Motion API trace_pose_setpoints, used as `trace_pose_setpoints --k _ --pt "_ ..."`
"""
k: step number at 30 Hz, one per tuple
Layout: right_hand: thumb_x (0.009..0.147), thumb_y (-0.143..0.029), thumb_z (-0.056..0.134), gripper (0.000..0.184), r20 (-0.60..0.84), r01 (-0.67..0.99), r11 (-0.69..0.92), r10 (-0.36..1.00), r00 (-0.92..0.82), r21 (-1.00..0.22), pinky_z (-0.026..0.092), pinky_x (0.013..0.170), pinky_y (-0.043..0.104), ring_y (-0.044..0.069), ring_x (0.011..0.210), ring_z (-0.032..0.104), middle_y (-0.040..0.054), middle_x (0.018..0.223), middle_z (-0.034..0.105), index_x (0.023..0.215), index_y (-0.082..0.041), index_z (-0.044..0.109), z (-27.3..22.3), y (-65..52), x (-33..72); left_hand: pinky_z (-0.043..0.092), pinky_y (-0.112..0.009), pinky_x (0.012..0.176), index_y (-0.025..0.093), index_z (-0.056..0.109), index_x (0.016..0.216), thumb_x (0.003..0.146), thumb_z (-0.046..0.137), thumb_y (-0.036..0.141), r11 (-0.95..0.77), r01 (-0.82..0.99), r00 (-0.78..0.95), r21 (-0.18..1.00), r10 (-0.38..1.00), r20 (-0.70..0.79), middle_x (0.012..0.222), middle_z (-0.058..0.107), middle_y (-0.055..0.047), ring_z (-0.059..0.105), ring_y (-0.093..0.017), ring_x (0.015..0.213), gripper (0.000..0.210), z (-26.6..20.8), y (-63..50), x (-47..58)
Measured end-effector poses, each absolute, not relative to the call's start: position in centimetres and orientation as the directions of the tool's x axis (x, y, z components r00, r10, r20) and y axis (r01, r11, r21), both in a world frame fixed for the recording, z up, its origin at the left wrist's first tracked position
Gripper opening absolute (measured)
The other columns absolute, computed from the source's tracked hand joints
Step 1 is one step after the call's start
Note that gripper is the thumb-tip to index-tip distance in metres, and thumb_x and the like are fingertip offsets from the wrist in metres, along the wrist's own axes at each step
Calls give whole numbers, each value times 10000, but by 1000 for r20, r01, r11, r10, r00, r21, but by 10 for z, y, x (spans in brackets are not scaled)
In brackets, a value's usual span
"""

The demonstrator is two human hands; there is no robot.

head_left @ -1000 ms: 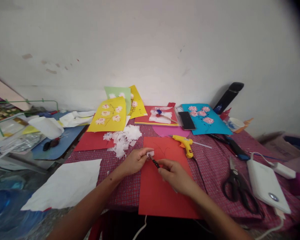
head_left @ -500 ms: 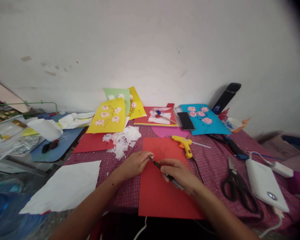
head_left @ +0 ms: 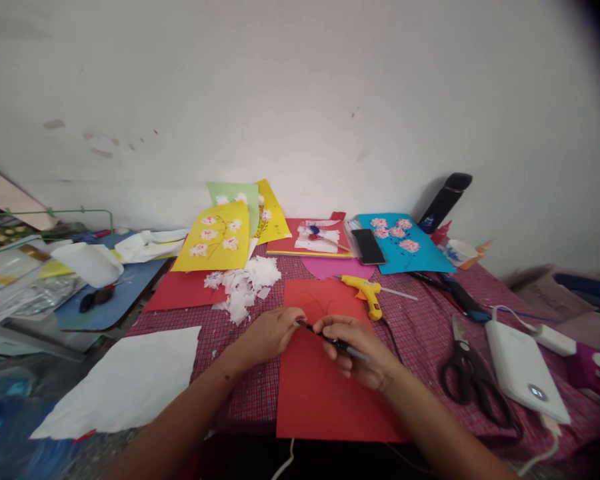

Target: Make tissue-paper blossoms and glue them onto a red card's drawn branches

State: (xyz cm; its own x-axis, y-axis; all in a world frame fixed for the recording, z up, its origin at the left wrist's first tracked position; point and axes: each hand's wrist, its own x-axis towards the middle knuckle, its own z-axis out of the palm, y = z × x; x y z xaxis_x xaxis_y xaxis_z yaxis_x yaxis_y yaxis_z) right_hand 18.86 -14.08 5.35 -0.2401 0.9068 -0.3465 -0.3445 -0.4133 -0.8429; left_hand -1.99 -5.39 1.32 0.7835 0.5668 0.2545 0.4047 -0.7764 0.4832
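Note:
In my right hand [head_left: 353,347] is a slim black pen [head_left: 337,343] with a grey end, held at a slant with its tip toward the left. The fingers of my left hand [head_left: 273,337] are pinched together at the pen's tip; a small pale bit shows there, too small to name. Both hands are over a sheet of red paper [head_left: 330,400], on which thin dark branching lines are drawn near its upper part. A heap of torn white paper [head_left: 247,283] lies just beyond my left hand.
A yellow glue gun [head_left: 365,290] rests beyond the red sheet. Black scissors [head_left: 473,380] and a white power bank [head_left: 527,367] lie to the right. Flower-decorated cards stand at the back, beside a phone [head_left: 369,247]. White paper [head_left: 125,380] overhangs the left edge.
The view has shifted slightly. My right hand has turned a little on the pen, its lower fingers now showing more. My left hand stays pinched at the tip.

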Motion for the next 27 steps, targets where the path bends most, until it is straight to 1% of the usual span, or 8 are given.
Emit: trace_pose_setpoints --k 5,8,10,12,15,18,22,27 --pt "845 -340 574 287 -281 -442 -355 933 -227 -823 456 403 189 97 448 584 94 789 740 1015 -123 654 55 -138 186 494 -342 920 196 453 1227 953 418 150 -700 349 763 623 598 246 1163 640 -91 632 -199 1065 279 22 -58 -19" --pt "810 -280 608 297 -189 -394 -264 957 -220 -881 495 479 212 122 559 650 98 916 744 1076 -148 619 54 -136 185 497 -359 924 202 432 1269 977 409 199 -639 334 765 693 614 197 1196 640 -100 629 -212 1089 293 28 -62 -19" --pt "807 -280 634 289 -98 -265 -141 981 -168 -954 495 499 225 120 557 638 74 892 737 1068 -161 600 54 -134 183 497 -372 933 206 422 1307 986 406 223 -608 329 768 723 617 170 1219 635 -106 623 -220 1107 322 33 -64 -19" --pt "836 -320 623 246 -16 -87 -25 994 -104 -996 488 504 237 115 534 604 48 826 718 1028 -169 600 52 -132 181 486 -382 965 207 393 1362 987 402 220 -598 302 775 743 608 174 1277 609 -121 602 -222 1153 376 37 -66 -19" --pt "878 -353 575 185 65 191 66 998 -13 -979 458 503 245 123 529 566 24 716 667 895 -176 627 50 -129 180 457 -394 1022 210 334 1436 975 403 193 -605 257 786 753 585 201 1382 538 -142 561 -222 1219 466 38 -68 -19" --pt "891 -356 557 206 126 373 96 990 58 -923 425 514 252 137 543 556 13 638 624 793 -189 627 48 -128 180 444 -412 1042 213 321 1457 973 405 197 -607 255 790 753 579 199 1416 506 -150 545 -228 1238 491 36 -68 -19" --pt "882 -360 582 192 164 424 104 981 106 -900 406 538 261 149 573 548 19 662 635 781 -202 625 47 -127 179 431 -438 1055 224 322 1458 972 417 209 -600 278 796 750 581 170 1423 500 -141 539 -237 1244 495 32 -68 -18" --pt "836 -400 638 216 141 341 88 981 134 -936 394 531 267 159 578 536 21 652 627 744 -205 630 49 -125 177 462 -414 996 211 316 1459 966 381 181 -582 277 800 765 581 153 1320 564 -142 594 -220 1121 499 35 -70 -18"
